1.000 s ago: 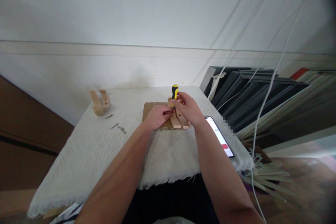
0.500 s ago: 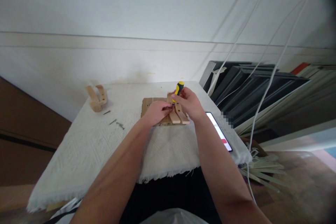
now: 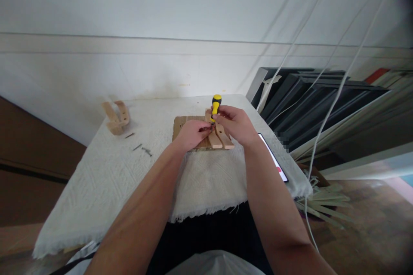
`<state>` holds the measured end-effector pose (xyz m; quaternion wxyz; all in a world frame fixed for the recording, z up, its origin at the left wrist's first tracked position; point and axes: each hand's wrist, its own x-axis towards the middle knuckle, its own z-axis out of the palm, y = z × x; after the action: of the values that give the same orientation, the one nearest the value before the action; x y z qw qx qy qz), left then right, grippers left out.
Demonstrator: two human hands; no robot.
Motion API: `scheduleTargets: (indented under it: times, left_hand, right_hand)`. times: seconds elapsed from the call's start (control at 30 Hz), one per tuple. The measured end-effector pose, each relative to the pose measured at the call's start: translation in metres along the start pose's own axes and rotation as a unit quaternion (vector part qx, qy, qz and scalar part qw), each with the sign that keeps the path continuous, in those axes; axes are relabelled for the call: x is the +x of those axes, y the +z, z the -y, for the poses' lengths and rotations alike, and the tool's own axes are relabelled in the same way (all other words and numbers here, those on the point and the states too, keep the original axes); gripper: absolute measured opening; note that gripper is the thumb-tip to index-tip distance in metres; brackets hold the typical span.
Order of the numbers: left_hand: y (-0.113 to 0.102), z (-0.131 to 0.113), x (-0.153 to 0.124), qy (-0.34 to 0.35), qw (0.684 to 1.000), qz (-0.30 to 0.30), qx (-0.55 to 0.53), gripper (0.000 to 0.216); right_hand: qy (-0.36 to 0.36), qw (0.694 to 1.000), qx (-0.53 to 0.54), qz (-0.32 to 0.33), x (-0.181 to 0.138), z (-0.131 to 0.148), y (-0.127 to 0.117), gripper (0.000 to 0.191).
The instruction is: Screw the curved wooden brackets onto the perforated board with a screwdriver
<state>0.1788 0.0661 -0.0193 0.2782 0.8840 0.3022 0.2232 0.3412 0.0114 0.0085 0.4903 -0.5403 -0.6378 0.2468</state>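
Observation:
My right hand (image 3: 237, 122) is closed around a short yellow-and-black screwdriver (image 3: 216, 105), which stands nearly upright with its tip down. Beneath it lie two pale curved wooden pieces (image 3: 214, 140), side by side, with dark holes in the right one. They rest on a piece of brown cardboard (image 3: 180, 125). My left hand (image 3: 190, 134) leans on the cardboard from the left, its fingertips pinched together right at the screwdriver's tip. Whatever those fingertips hold is too small and shadowed to make out.
At the table's far left stands a U-shaped wooden assembly (image 3: 116, 118). Several loose screws (image 3: 137, 147) lie nearby on the white cloth (image 3: 106, 180). A phone (image 3: 274, 159) lies by my right forearm. Dark panels (image 3: 300, 99) lean right of the table, with white cables (image 3: 329, 111) hanging before them.
The screwdriver has gone from leaning right to nearly upright, and my right hand has shifted slightly right around it. My left hand stays at the tip. The view has shifted slightly.

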Motion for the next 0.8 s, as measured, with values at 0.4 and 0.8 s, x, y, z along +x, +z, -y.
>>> scheduleTargets:
  times: [0.4,0.8]
  left_hand:
    - [0.0,-0.005,-0.001,-0.011,1.0,0.002,-0.009,0.022]
    - [0.0,-0.003,-0.001,-0.004,1.0,0.007,-0.007,0.022]
  right_hand:
    - [-0.005,0.999,-0.006,-0.05,0.005,-0.01,0.005,0.031]
    - [0.026,0.995,-0.029,-0.097,0.006,-0.013,0.007,0.032]
